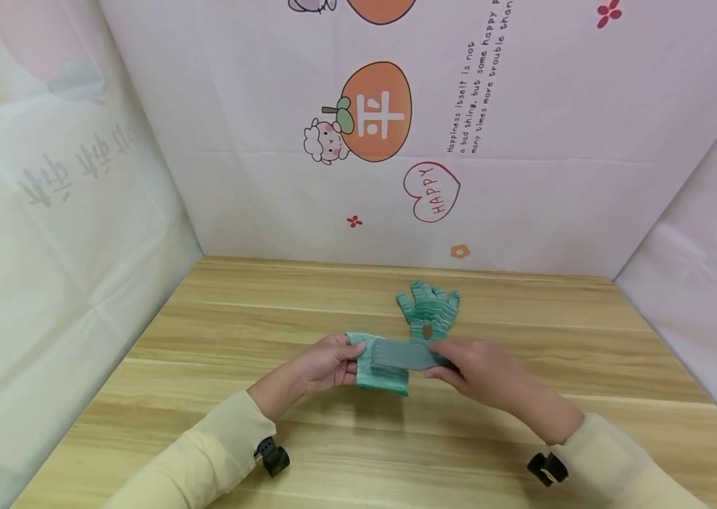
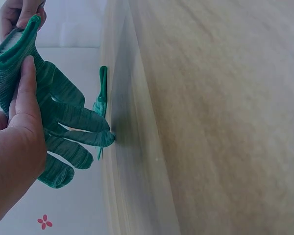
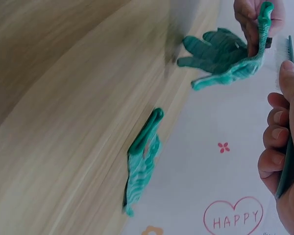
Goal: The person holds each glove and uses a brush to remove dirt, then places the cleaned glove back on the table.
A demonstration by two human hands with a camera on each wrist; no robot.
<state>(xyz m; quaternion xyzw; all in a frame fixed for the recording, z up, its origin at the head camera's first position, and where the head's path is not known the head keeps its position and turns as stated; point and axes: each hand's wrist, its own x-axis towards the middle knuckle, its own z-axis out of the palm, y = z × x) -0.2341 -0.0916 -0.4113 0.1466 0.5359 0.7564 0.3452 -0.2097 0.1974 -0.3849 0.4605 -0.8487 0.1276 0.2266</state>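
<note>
Two green gloves (image 1: 433, 307) (image 1: 381, 381), one held, one handheld brush (image 1: 399, 355)

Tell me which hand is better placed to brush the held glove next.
Probably the right hand: it grips the brush, whose head overlaps the held glove in the head view. The left hand is busy holding that glove near its cuff.

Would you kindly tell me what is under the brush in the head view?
A glove held by the left hand shows beneath the brush; the patch directly covered cannot be seen there.
</note>
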